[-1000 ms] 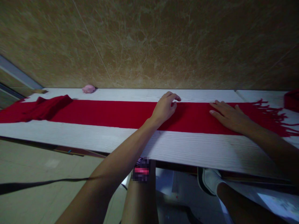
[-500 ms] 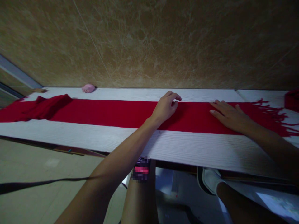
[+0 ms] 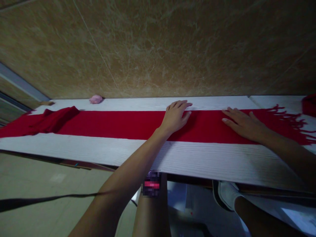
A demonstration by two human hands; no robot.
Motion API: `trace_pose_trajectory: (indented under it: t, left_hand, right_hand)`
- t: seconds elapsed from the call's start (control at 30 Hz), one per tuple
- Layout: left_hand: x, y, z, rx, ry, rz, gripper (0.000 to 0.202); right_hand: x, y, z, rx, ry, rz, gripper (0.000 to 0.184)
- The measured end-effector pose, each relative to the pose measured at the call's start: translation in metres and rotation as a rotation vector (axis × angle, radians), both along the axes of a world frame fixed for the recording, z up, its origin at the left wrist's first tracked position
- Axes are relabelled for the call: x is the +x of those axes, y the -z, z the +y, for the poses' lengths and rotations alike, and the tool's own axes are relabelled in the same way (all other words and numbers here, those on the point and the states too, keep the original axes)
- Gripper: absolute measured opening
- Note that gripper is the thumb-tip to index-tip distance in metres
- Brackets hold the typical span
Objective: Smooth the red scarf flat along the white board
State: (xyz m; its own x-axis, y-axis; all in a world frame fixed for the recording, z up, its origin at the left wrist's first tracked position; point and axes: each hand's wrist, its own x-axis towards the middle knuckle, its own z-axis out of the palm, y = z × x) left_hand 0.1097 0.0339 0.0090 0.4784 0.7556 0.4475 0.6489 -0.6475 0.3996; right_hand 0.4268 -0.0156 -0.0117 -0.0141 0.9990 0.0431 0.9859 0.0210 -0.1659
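A long red scarf (image 3: 118,121) lies stretched flat along a white wooden tabletop (image 3: 197,158). Its fringed end (image 3: 288,123) points right and its left end is bunched up (image 3: 53,118). My left hand (image 3: 175,115) rests flat on the scarf near its far edge, fingers stretched out. My right hand (image 3: 243,124) lies flat on the scarf further right, palm down, fingers spread. Neither hand holds anything.
A small pink object (image 3: 95,99) sits at the back of the table against a brown marbled wall (image 3: 158,49). Another red cloth (image 3: 309,104) shows at the right edge. Below the table edge are my legs, a white shoe (image 3: 225,194) and a tiled floor.
My left hand's fingers, curled in a loose pinch before, are now stretched flat on the scarf. My right hand has stayed in place. The view shifted slightly downward.
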Motion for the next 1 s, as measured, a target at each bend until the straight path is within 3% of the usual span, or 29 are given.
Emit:
trace_pose_trajectory:
  t: [0.17, 0.3, 0.4, 0.53, 0.67, 0.83, 1.0]
  left_hand:
    - [0.002, -0.003, -0.012, -0.192, 0.011, 0.302, 0.060]
    - [0.005, -0.005, -0.016, -0.259, 0.031, 0.389, 0.066]
    - [0.006, -0.005, -0.017, -0.302, 0.013, 0.443, 0.069]
    - [0.007, -0.004, -0.017, -0.285, 0.011, 0.436, 0.068]
    - [0.007, -0.003, -0.016, -0.213, 0.018, 0.377, 0.066]
    - [0.009, -0.004, -0.018, -0.283, 0.035, 0.438, 0.070]
    - [0.009, -0.003, -0.017, -0.233, 0.036, 0.391, 0.069]
  right_hand:
    - [-0.005, -0.008, 0.005, 0.075, -0.054, -0.098, 0.085]
    - [-0.033, -0.009, 0.006, 0.163, -0.162, -0.070, 0.078]
    - [-0.051, -0.003, 0.006, 0.136, -0.223, -0.052, 0.076]
    - [-0.053, 0.004, 0.008, 0.070, -0.220, -0.049, 0.076]
    - [-0.050, 0.003, 0.008, 0.133, -0.222, -0.045, 0.075]
    - [-0.054, 0.002, 0.007, 0.034, -0.208, -0.048, 0.077]
    - [-0.046, 0.000, 0.008, 0.097, -0.223, -0.040, 0.075]
